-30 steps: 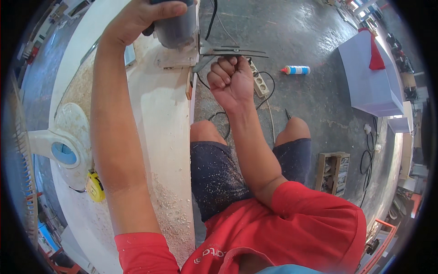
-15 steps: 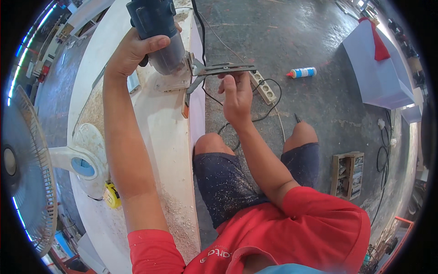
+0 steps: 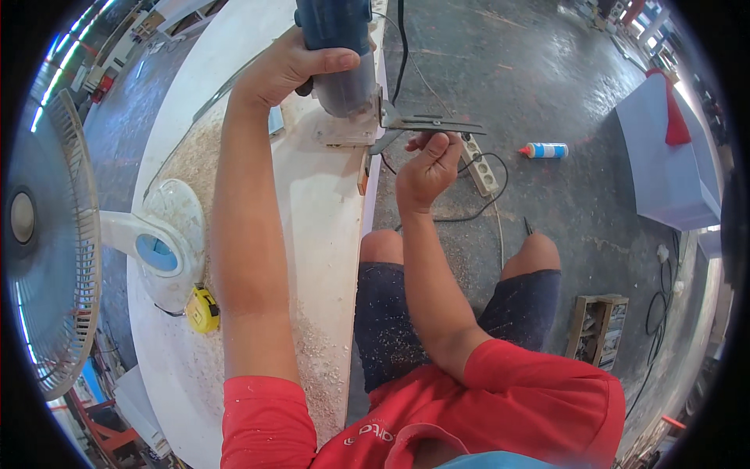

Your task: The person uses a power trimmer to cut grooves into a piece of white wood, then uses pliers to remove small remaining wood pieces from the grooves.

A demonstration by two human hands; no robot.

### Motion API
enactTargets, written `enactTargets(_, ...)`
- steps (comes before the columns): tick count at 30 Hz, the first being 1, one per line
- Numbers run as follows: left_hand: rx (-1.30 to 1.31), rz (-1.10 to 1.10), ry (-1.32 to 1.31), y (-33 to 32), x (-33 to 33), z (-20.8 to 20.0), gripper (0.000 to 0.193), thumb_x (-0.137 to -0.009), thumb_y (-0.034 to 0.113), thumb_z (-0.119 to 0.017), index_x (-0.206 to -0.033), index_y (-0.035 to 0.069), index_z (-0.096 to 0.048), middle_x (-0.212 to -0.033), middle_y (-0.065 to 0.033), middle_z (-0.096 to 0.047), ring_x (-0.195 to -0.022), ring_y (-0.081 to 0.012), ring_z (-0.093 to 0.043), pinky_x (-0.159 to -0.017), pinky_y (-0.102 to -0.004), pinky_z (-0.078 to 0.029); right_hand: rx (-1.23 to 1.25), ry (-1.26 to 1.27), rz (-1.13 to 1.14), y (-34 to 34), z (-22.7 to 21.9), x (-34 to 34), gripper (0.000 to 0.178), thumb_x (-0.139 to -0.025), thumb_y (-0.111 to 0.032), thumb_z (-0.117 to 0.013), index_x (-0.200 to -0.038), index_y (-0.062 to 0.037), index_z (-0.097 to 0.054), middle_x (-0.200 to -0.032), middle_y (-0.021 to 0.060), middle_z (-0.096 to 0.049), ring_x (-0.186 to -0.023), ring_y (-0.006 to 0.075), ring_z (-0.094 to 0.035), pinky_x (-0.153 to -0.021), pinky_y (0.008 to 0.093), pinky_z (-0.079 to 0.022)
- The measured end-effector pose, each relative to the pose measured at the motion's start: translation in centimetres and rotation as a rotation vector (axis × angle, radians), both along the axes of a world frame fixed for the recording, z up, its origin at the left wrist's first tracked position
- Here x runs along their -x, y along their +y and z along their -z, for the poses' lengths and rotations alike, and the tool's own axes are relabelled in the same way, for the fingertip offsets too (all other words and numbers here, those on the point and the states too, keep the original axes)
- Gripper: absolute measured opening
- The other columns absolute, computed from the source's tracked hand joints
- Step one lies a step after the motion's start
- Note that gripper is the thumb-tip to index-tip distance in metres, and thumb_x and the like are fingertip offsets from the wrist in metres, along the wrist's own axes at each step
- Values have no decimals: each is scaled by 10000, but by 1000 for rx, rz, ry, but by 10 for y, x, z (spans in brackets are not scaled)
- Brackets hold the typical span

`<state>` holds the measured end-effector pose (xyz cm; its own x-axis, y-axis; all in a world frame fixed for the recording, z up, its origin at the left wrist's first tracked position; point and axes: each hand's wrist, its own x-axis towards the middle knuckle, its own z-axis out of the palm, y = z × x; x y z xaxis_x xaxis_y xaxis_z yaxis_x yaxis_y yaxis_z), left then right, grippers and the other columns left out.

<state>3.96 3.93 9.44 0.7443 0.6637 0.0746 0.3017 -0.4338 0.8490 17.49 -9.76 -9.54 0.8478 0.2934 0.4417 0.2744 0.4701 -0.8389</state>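
My left hand (image 3: 285, 69) is wrapped round a dark blue trim router (image 3: 337, 39) that stands on the white board (image 3: 316, 207) near its right edge. The router has a clear base (image 3: 344, 133) and a grey metal guide arm (image 3: 433, 123) jutting out to the right past the edge. Below that arm, my right hand (image 3: 432, 166) has its fingers curled up against the underside of its outer end; the fingertips are partly hidden. A small wooden strip (image 3: 362, 181) shows at the board's edge just under the router base.
On the board's left stand a fan (image 3: 160, 250) and a yellow tape measure (image 3: 203, 309), among sawdust (image 3: 312, 367). A power strip (image 3: 479, 168) with cables and a glue bottle (image 3: 544, 150) lie on the floor. Farther right are a white box (image 3: 664, 148) and a wooden crate (image 3: 598, 332).
My view has shifted, so the whole scene appears farther right and slightly lower. The left hand keeps its hold on the router, and the right stays under the guide arm, its fingers more curled.
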Motion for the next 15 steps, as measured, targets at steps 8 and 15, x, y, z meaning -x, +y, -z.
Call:
enactTargets(8, -10, 107, -144, 8, -6, 7, 750, -790, 565, -825, -1277, 17, -670, -1158, -62, -712, -1061, -184, -675, -946, -342, -525, -205, 206, -184, 6, 4, 1, 275, -1120, -292, -483, -1006, -43, -508, -765, 26, -567, -658, 103, -573, -595, 267, -504)
enactTargets(15, 52, 59, -159, 6, 0, 11, 726, -789, 523, -820, -1247, -16, -657, -1186, -88, -700, -1089, -210, -662, -972, -364, -507, 21, 221, -427, -31, 9, -24, 351, -1103, -330, -526, -1209, 1, -574, -790, 25, -590, -695, 111, -576, -628, 277, -495)
